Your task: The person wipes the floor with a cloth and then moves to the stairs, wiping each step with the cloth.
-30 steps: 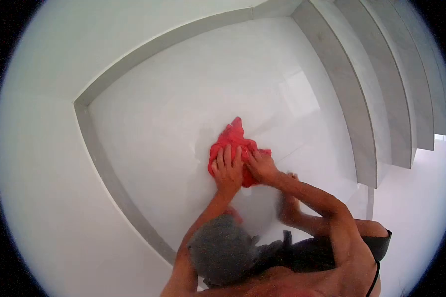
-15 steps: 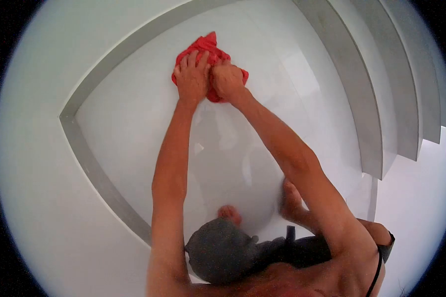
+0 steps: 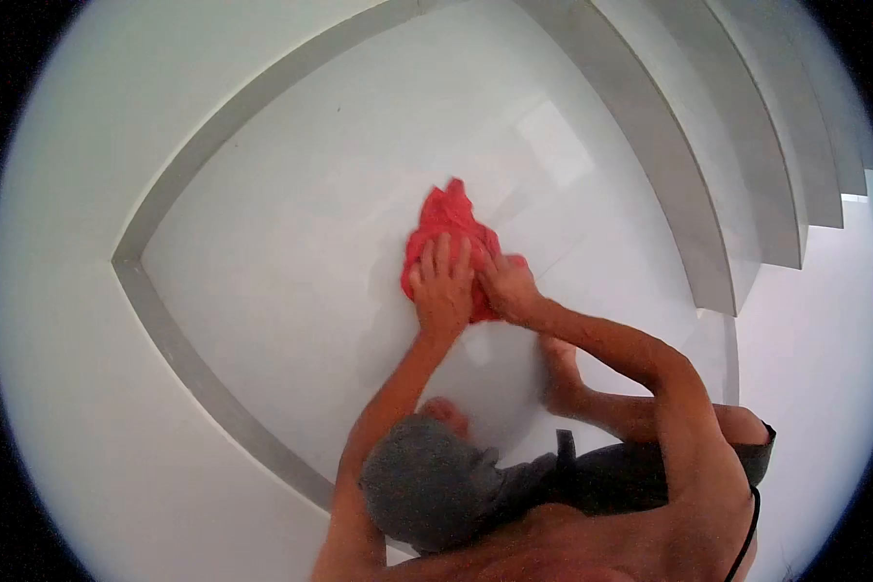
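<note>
A crumpled red cloth (image 3: 448, 221) lies on the glossy white floor (image 3: 291, 262) in the middle of the view. My left hand (image 3: 443, 288) presses flat on the cloth's near half, fingers spread. Beside it, my right hand (image 3: 507, 286) pushes down on the cloth's right edge. Both arms are bent and drawn in toward my body. My knees in grey shorts and my bare feet (image 3: 560, 373) show at the bottom of the view.
A grey skirting strip (image 3: 179, 344) runs along the white walls at left and top. A flight of white steps with grey risers (image 3: 650, 145) climbs at the right. More white floor (image 3: 815, 349) lies at the lower right past the bottom step.
Both hands have pulled the red cloth back from the far wall toward my knees, after pushing it out at arm's length half a second ago.
</note>
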Motion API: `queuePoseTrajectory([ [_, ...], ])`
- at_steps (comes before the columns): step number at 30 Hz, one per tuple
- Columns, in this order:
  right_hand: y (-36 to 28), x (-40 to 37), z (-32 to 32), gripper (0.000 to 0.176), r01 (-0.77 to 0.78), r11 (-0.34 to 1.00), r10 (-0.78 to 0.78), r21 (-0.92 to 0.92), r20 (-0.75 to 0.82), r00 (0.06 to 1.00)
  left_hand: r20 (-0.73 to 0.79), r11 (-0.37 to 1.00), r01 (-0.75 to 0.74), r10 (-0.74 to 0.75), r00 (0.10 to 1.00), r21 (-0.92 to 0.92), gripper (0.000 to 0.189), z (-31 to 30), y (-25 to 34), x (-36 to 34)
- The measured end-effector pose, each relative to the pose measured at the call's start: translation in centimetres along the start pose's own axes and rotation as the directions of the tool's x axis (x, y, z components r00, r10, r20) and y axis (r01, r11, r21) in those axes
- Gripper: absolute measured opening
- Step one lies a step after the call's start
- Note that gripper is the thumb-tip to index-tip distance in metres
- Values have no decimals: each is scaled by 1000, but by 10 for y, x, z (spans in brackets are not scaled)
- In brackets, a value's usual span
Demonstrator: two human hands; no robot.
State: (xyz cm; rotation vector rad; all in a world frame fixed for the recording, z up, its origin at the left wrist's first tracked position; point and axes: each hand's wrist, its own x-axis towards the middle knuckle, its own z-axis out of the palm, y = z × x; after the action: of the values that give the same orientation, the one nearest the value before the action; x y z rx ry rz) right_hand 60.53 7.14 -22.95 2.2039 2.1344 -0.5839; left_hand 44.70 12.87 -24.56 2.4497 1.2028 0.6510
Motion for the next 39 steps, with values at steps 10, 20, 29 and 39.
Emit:
queuePoseTrajectory([
  [10,32,101,-60,33,-259,964,263,-65,70,962,9,989,-147,147,989,-11,51,49,-36,115],
  [20,126,-2,-241,33,91,904,17,-418,247,969,75,980,-196,198,977,-37,52,56,-7,122],
  [29,101,-8,-106,49,-61,996,64,64,-45,997,551,914,-144,347,759,-378,55,18,-38,152],
  [39,65,77,-36,60,-16,998,-12,-61,-425,905,347,953,-200,271,898,-228,51,31,-28,129],
])
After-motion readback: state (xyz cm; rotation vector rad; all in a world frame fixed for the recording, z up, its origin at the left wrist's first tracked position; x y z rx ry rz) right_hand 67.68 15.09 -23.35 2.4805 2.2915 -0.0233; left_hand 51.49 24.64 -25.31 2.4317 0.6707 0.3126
